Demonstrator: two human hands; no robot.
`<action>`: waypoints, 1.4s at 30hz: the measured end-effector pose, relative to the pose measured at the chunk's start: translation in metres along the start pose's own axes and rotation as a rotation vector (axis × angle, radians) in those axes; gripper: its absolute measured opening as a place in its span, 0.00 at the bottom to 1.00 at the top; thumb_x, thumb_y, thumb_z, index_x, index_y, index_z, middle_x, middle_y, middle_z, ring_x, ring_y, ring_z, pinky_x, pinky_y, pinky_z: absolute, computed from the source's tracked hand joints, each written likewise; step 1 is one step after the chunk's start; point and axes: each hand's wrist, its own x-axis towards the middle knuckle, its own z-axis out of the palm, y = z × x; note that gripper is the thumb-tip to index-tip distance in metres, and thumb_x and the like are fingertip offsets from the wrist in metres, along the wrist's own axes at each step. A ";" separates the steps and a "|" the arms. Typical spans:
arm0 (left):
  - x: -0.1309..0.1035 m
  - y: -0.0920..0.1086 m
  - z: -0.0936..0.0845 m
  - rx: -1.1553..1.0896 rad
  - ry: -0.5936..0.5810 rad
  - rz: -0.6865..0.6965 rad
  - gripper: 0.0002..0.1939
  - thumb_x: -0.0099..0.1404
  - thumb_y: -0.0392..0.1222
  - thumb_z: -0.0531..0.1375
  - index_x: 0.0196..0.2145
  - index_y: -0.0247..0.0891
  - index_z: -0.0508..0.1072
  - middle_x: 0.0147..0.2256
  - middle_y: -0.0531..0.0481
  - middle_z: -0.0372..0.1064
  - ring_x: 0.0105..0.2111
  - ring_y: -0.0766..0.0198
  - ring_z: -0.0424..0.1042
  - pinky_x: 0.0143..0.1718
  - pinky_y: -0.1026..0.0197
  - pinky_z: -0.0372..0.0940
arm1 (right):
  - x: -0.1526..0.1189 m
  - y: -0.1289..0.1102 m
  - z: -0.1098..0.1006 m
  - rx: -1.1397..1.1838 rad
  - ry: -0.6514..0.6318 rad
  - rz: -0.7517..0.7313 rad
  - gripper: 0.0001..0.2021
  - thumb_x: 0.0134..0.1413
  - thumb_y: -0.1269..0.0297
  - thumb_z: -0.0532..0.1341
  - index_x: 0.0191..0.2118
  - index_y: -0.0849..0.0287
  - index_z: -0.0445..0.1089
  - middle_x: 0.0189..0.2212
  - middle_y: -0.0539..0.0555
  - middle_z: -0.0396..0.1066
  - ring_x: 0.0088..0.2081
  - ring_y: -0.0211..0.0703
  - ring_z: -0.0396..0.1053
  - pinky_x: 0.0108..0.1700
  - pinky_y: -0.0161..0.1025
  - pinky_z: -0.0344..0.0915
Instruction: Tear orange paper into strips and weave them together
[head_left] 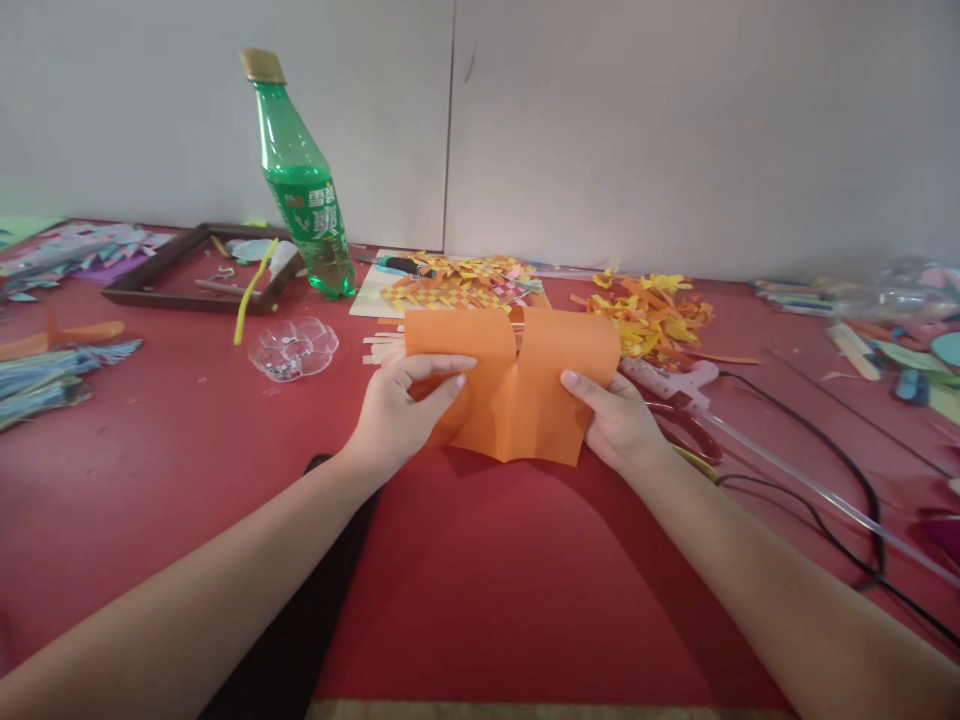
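An orange paper sheet (491,400) is held up above the red table in the middle of the head view. Its top part curls over, and a slit with a crease below it runs down near the centre. My left hand (412,405) pinches the sheet's left part between thumb and fingers. On the right side my right hand (619,415) grips it, thumb in front and fingers behind. Behind the sheet lie a woven yellow and orange paper piece (450,285) and pale paper strips (384,346).
A green bottle (304,190) stands behind a clear flower-shaped dish (294,350). Left of it lies a dark frame (161,270). Yellow and orange scraps (652,315), a pink glue gun (675,382) and black cables (817,420) are on the right.
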 end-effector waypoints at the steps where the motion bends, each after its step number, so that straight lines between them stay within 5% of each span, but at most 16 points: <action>1: 0.000 0.000 0.000 -0.003 0.003 -0.006 0.08 0.61 0.40 0.64 0.38 0.42 0.80 0.42 0.50 0.79 0.46 0.59 0.76 0.52 0.57 0.70 | 0.000 0.000 0.000 0.004 -0.003 -0.001 0.14 0.37 0.61 0.75 0.35 0.52 0.78 0.40 0.51 0.80 0.42 0.52 0.77 0.48 0.48 0.73; 7: 0.000 0.001 -0.001 -0.027 0.038 -0.054 0.08 0.60 0.41 0.64 0.39 0.42 0.80 0.43 0.50 0.79 0.46 0.58 0.76 0.50 0.56 0.70 | 0.001 -0.001 0.000 0.034 -0.016 -0.009 0.14 0.38 0.61 0.74 0.36 0.51 0.78 0.41 0.50 0.80 0.43 0.52 0.77 0.49 0.50 0.73; 14: 0.000 -0.001 0.000 0.042 -0.002 0.064 0.13 0.60 0.39 0.63 0.45 0.42 0.76 0.48 0.48 0.75 0.51 0.56 0.72 0.58 0.51 0.63 | 0.001 -0.002 -0.001 0.010 -0.010 -0.015 0.15 0.40 0.57 0.74 0.38 0.51 0.76 0.43 0.51 0.79 0.47 0.54 0.76 0.49 0.51 0.73; 21: -0.001 0.000 0.001 -0.011 0.002 0.044 0.05 0.62 0.39 0.61 0.33 0.41 0.79 0.37 0.50 0.80 0.40 0.59 0.78 0.47 0.56 0.72 | -0.002 -0.003 -0.001 -0.037 -0.043 0.025 0.17 0.37 0.58 0.75 0.37 0.53 0.77 0.41 0.54 0.80 0.44 0.56 0.77 0.47 0.53 0.73; 32: -0.005 0.007 0.001 0.087 0.014 0.035 0.06 0.58 0.43 0.66 0.35 0.42 0.80 0.39 0.51 0.80 0.42 0.57 0.78 0.47 0.57 0.73 | -0.003 0.006 0.003 -0.152 0.097 -0.253 0.11 0.51 0.55 0.68 0.40 0.50 0.76 0.44 0.50 0.79 0.49 0.53 0.74 0.49 0.50 0.72; 42: -0.006 0.009 0.002 0.110 0.047 0.058 0.05 0.59 0.43 0.65 0.34 0.44 0.80 0.38 0.51 0.80 0.41 0.57 0.78 0.44 0.58 0.74 | -0.003 0.008 -0.005 -0.269 0.159 -0.302 0.11 0.50 0.54 0.68 0.39 0.49 0.75 0.40 0.50 0.79 0.44 0.53 0.75 0.45 0.49 0.73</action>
